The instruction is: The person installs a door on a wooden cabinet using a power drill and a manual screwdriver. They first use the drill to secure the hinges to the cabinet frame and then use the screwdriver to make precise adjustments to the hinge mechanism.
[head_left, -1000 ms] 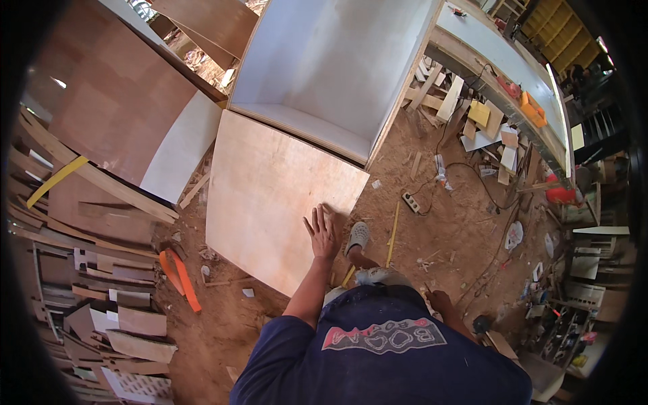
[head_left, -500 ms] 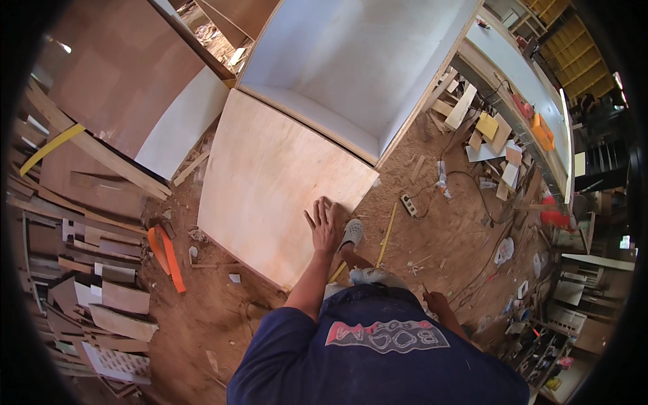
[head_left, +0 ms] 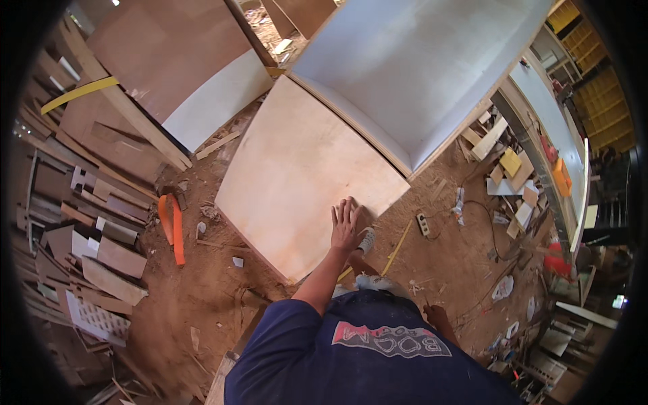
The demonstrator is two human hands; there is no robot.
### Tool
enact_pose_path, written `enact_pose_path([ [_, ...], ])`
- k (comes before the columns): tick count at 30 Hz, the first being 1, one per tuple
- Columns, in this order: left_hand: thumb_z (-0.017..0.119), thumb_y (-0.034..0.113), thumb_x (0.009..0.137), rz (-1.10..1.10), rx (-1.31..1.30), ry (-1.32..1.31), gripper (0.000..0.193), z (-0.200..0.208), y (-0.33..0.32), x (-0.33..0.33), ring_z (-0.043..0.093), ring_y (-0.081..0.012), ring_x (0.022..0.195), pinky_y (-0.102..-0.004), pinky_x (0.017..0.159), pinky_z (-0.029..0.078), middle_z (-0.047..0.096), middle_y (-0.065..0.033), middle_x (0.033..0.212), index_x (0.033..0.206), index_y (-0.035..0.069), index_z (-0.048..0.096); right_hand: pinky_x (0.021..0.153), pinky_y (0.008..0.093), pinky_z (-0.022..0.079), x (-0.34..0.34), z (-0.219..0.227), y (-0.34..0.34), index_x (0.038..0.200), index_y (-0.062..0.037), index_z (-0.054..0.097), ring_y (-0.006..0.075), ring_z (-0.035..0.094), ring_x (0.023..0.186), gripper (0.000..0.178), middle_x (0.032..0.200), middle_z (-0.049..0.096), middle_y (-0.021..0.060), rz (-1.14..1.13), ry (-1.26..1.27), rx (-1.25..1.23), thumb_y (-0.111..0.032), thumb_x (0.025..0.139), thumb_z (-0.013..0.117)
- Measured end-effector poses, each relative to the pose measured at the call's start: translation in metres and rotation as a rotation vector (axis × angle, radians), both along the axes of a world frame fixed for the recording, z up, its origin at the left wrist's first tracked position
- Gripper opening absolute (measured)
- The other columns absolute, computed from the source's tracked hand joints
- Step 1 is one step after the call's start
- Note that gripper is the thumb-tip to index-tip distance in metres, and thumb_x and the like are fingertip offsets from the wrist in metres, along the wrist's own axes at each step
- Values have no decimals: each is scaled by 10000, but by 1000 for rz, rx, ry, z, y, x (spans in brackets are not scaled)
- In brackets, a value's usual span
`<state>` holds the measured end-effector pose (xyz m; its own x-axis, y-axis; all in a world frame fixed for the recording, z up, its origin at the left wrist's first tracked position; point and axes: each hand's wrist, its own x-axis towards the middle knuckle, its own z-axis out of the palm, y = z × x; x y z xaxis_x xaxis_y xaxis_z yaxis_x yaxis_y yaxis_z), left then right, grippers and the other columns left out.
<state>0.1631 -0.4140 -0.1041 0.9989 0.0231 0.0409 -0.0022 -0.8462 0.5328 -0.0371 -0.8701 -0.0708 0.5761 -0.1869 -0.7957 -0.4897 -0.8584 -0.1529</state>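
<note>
My left hand lies on a pale plywood panel, fingers stretched and slightly spread near its right edge. The panel adjoins the lower edge of a large open cabinet box with a whitish interior; a dark line runs between them. Low at my right side hangs my right hand, small and partly hidden by my shirt. Its fingers look curled; whatever they may hold cannot be made out. My shod foot shows just beyond the panel's right edge.
Orange strap lies on the dirt floor at left, beside stacked board offcuts. A power strip with a cable lies right of the panel. Wood scraps are heaped under a long bench. A brown panel stands far left.
The view has shifted, so the panel and cabinet appear farther right. My left hand stays on the panel near the same edge. My right hand remains low at my side.
</note>
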Motion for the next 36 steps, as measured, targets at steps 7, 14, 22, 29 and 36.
enact_pose_path([
  [7,839,313,803,106,-73,2,722,-9,64,-13,289,-431,1512,-572,1249,236,327,-223,1623,1407,117,498,799,517,543,21,-16,25,897,13,748,441,718,893,548,882,715,282,483,-94,-87,-527,887,660],
  [14,806,346,849,343,-39,-25,645,-24,158,7,413,-402,1432,-550,1201,304,490,-225,1508,1365,70,534,612,356,494,120,86,132,873,16,669,143,622,662,317,638,599,60,-122,-485,255,-286,906,762],
  [22,778,379,898,509,-130,-71,667,32,285,179,560,-406,1307,-468,1120,443,604,-236,1387,1381,-17,543,792,354,551,277,66,216,1229,28,617,192,691,870,499,1024,719,113,-121,-750,475,-278,889,818],
  [29,737,458,916,524,-223,-103,812,55,353,329,457,-389,1438,-446,1179,394,485,-246,1543,1513,-7,440,742,337,556,358,81,261,1047,21,648,198,722,789,359,867,741,114,-79,-618,549,-243,878,824],
  [36,798,527,854,521,-282,-74,559,49,351,375,676,-329,1058,-432,909,538,721,-156,1112,1137,57,690,574,361,475,380,54,238,893,22,650,162,589,599,341,668,634,87,35,-574,533,-281,893,806],
])
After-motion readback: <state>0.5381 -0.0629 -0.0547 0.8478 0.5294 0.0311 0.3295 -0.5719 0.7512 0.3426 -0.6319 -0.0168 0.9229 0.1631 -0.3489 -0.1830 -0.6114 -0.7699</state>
